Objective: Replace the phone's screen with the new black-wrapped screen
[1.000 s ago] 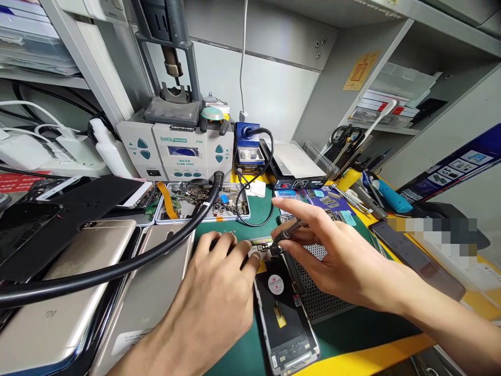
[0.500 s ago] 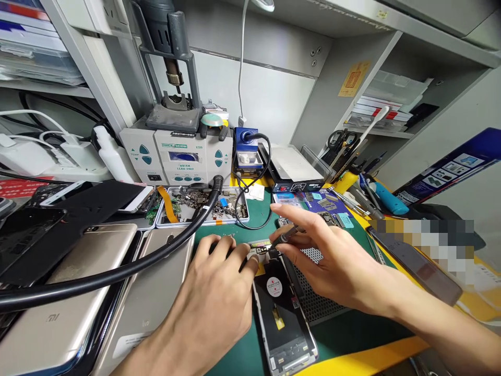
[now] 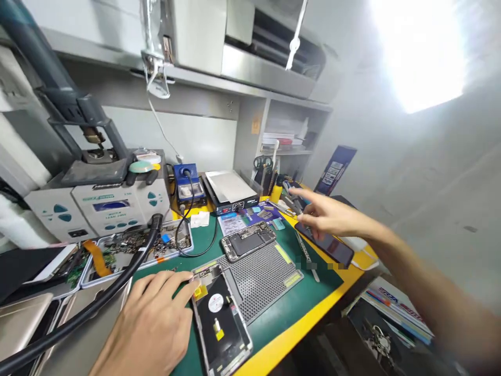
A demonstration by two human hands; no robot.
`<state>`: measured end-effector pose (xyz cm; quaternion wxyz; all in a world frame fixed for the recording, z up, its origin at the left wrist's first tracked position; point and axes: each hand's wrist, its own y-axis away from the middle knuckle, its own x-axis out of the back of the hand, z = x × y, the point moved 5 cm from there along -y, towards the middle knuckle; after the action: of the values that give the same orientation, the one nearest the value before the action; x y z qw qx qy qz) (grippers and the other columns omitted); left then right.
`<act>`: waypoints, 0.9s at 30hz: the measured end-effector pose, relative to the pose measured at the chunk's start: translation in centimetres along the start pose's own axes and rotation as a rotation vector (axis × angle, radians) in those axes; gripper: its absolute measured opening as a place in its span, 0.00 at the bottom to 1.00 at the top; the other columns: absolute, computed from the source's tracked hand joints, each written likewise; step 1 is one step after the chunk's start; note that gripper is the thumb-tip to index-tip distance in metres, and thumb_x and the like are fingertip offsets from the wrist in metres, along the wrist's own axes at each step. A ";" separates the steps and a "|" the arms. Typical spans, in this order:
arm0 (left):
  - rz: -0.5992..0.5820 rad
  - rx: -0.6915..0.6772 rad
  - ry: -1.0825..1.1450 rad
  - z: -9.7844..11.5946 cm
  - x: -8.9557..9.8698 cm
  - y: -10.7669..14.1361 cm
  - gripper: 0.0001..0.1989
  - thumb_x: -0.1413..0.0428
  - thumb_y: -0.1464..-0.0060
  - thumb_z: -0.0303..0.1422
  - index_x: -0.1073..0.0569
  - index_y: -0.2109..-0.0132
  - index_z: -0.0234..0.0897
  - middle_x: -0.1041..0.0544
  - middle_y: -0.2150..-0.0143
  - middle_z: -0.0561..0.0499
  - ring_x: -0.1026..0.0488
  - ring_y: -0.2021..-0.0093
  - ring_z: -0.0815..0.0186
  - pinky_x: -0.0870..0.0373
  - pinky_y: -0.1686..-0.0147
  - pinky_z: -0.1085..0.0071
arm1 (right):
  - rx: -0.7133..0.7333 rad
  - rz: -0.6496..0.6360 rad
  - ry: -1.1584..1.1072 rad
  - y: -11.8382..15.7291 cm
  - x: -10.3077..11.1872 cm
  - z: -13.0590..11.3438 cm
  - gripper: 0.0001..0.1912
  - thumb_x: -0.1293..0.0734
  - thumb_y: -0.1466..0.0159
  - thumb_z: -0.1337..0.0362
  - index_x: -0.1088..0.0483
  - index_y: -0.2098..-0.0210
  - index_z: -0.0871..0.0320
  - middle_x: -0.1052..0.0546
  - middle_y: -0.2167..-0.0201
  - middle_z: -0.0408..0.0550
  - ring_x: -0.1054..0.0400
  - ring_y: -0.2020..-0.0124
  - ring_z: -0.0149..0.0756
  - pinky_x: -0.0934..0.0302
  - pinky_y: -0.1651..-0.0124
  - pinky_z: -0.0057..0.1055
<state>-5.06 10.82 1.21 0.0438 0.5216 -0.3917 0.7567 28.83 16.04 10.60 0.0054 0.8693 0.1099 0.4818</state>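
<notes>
A phone screen assembly lies face down on the green mat, its black back bearing a round white sticker and yellow tape. My left hand rests beside its upper left corner, thumb and index fingertip touching the edge there. Over to the right, my right hand is raised above a dark phone, near the tools at the mat's far right. Its index finger stretches forward while the other fingers curl around a dark, slim screwdriver, partly hidden by the hand.
An opened phone body sits on a perforated grey pad. Tweezers lie right of it. Behind stand a hot-air station, a blue soldering station and a heating plate. A black hose crosses the left side.
My right hand has moved from the top of the screen assembly to the tools on the right, taking the screwdriver along. My left hand stays at the assembly. The view has swung right.
</notes>
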 end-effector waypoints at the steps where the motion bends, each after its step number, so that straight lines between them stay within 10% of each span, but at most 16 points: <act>1: -0.002 0.013 0.009 -0.1 0.0 0.0 0.21 0.57 0.41 0.23 0.19 0.59 0.39 0.18 0.56 0.48 0.24 0.55 0.56 0.36 0.53 0.56 | -0.012 -0.014 0.041 -0.5 -0.5 1.0 0.34 0.38 0.28 0.62 0.54 0.28 0.57 0.21 0.70 0.45 0.25 0.78 0.35 0.29 0.75 0.32; 8: -0.181 0.182 -0.039 -1.2 0.4 -0.3 0.21 0.54 0.43 0.34 0.22 0.48 0.42 0.18 0.51 0.47 0.23 0.51 0.55 0.31 0.51 0.57 | 0.060 -0.046 0.349 -5.8 -3.2 2.3 0.18 0.33 0.30 0.58 0.31 0.44 0.58 0.27 0.45 0.53 0.28 0.50 0.43 0.30 0.50 0.46; 15: -0.499 0.676 0.097 -0.3 1.8 1.3 0.32 0.58 0.46 0.48 0.32 0.39 0.39 0.22 0.61 0.49 0.24 0.63 0.57 0.32 0.60 0.61 | 0.081 0.032 0.495 -8.8 -2.8 3.5 0.18 0.33 0.30 0.58 0.31 0.43 0.58 0.27 0.44 0.53 0.28 0.49 0.43 0.30 0.49 0.46; 27: -0.497 0.831 0.393 2.4 1.3 1.5 0.33 0.48 0.46 0.49 0.37 0.39 0.34 0.25 0.70 0.54 0.27 0.67 0.60 0.39 0.68 0.67 | -0.064 0.176 0.107 -6.6 -3.7 1.5 0.19 0.32 0.31 0.58 0.32 0.43 0.59 0.27 0.44 0.54 0.28 0.49 0.44 0.30 0.49 0.47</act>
<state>-4.54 7.84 1.81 0.0840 0.4205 0.0931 0.8986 26.95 21.91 5.93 -0.0153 0.8481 0.0177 0.5294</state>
